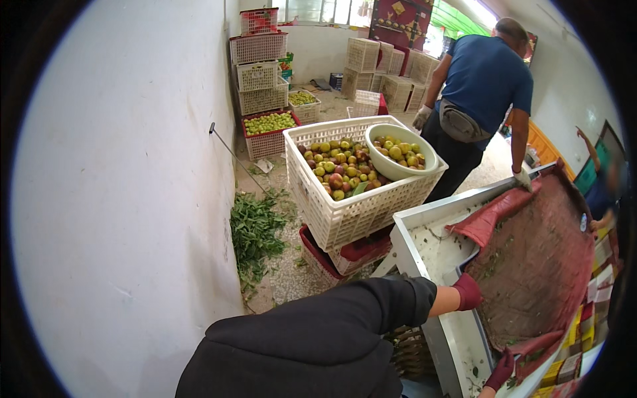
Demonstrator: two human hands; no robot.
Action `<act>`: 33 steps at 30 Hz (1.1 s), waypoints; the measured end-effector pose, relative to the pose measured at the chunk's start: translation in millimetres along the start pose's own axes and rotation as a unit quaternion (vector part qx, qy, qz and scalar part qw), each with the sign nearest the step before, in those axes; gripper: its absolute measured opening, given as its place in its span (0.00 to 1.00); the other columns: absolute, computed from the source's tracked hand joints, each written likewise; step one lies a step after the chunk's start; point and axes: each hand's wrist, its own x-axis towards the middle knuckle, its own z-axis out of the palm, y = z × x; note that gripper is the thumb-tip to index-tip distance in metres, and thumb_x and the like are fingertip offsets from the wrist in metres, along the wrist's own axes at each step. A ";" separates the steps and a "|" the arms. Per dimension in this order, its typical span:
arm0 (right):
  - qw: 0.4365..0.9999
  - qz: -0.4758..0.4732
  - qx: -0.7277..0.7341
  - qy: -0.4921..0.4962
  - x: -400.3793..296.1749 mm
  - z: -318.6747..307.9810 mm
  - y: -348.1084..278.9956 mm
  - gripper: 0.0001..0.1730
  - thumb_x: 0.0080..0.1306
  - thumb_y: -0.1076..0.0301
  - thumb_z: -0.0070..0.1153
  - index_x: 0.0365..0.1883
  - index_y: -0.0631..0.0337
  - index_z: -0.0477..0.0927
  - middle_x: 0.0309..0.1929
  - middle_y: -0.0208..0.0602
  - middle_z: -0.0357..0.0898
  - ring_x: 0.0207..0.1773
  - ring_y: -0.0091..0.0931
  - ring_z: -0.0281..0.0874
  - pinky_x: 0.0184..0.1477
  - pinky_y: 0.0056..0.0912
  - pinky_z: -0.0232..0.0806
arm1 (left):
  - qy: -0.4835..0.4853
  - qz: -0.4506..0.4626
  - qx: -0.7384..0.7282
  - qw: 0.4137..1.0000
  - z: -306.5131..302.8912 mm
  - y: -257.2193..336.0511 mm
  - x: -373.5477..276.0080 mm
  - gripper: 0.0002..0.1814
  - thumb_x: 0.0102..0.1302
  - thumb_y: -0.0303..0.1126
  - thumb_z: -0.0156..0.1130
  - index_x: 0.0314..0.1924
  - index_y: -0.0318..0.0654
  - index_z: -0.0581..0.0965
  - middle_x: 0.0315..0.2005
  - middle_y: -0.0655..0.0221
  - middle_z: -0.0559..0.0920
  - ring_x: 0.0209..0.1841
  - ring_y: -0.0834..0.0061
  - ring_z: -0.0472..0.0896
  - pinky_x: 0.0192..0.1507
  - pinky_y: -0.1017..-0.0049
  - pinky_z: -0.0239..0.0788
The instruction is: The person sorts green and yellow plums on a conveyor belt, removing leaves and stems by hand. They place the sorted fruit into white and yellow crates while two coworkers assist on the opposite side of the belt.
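My left hand (pixel 468 292), in a dark red glove, is at the near edge of a dirt-stained red cloth (pixel 535 263); its fingers are mostly hidden. Lower down, my right hand (pixel 501 370), gloved alike, has its fingers closed at a folded corner of the cloth. The cloth lies over a white metal-sided sorting tray (pixel 433 248) strewn with leaf bits. At the tray's far side, a co-worker's white-gloved hand (pixel 522 179) rests on the cloth's edge. Left of the tray, a white plastic crate (pixel 323 214) holds green and reddish fruit, with a pale bowl (pixel 398 171) of fruit on top.
Leafy cuttings (pixel 254 229) lie by the white wall, where a metal rod (pixel 236 156) leans. Stacked crates (pixel 259 49) stand behind, with more crates (pixel 363 57) farther back. A co-worker in blue (pixel 485 74) stands beyond the tray. Another person (pixel 602 189) is at far right.
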 end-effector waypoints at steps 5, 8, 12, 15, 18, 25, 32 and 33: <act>1.000 0.013 -0.015 -0.011 5.4 1.8 -6.9 0.15 0.70 0.78 0.48 0.52 0.67 0.81 0.49 0.43 0.82 0.52 0.29 0.80 0.57 0.31 0.70 | 0.019 -0.029 -0.014 0.999 23.0 -7.4 11.2 0.27 0.71 0.53 0.44 0.40 0.42 0.85 0.39 0.59 0.85 0.45 0.55 0.81 0.43 0.54 0.63; 1.000 0.015 -0.005 -0.016 0.0 0.6 -23.1 0.15 0.69 0.79 0.48 0.51 0.67 0.81 0.49 0.43 0.82 0.51 0.29 0.80 0.57 0.31 0.70 | -0.027 -0.034 0.000 0.999 5.2 -2.8 1.3 0.28 0.71 0.54 0.44 0.41 0.41 0.85 0.40 0.59 0.85 0.46 0.56 0.81 0.43 0.54 0.62; 0.998 -0.051 -0.030 -0.018 -11.6 -5.5 -23.4 0.15 0.68 0.80 0.47 0.50 0.67 0.81 0.49 0.44 0.82 0.51 0.30 0.80 0.57 0.31 0.70 | -0.071 -0.026 0.006 0.997 -14.3 11.3 1.3 0.29 0.71 0.55 0.43 0.40 0.42 0.85 0.39 0.60 0.85 0.46 0.56 0.81 0.43 0.55 0.62; 0.992 -0.079 -0.072 -0.068 -10.2 -2.9 -59.9 0.16 0.67 0.81 0.46 0.51 0.67 0.80 0.49 0.44 0.82 0.51 0.31 0.80 0.57 0.32 0.70 | -0.064 -0.035 0.003 0.997 -13.1 6.5 -2.0 0.29 0.72 0.55 0.42 0.39 0.43 0.86 0.38 0.61 0.86 0.45 0.57 0.82 0.42 0.55 0.62; 0.994 -0.068 -0.039 -0.082 -11.2 1.4 -75.8 0.17 0.68 0.81 0.46 0.52 0.67 0.80 0.48 0.44 0.83 0.51 0.31 0.81 0.57 0.32 0.70 | -0.050 -0.032 0.004 0.998 -9.7 3.7 -1.1 0.29 0.72 0.55 0.42 0.39 0.43 0.86 0.37 0.62 0.86 0.44 0.57 0.82 0.41 0.55 0.63; 0.992 -0.040 0.054 -0.104 -9.4 19.8 -67.4 0.18 0.67 0.81 0.45 0.53 0.68 0.79 0.50 0.44 0.82 0.53 0.31 0.80 0.57 0.32 0.70 | -0.048 -0.029 -0.007 0.998 -5.3 0.7 2.4 0.30 0.71 0.57 0.42 0.39 0.44 0.86 0.38 0.61 0.86 0.45 0.57 0.83 0.42 0.56 0.65; 0.992 -0.020 0.047 -0.119 -8.9 16.4 -77.2 0.19 0.68 0.80 0.42 0.54 0.68 0.79 0.51 0.44 0.82 0.54 0.31 0.79 0.57 0.33 0.70 | -0.042 -0.044 -0.013 0.998 6.3 1.8 10.8 0.30 0.71 0.57 0.42 0.38 0.44 0.86 0.38 0.61 0.86 0.45 0.57 0.82 0.43 0.56 0.66; 0.992 -0.021 0.034 -0.122 -9.0 15.9 -79.7 0.18 0.68 0.80 0.42 0.54 0.68 0.79 0.51 0.44 0.82 0.54 0.31 0.79 0.57 0.33 0.70 | -0.046 -0.041 -0.008 0.998 4.4 2.0 9.3 0.30 0.71 0.56 0.42 0.38 0.44 0.86 0.38 0.61 0.86 0.44 0.57 0.82 0.42 0.56 0.66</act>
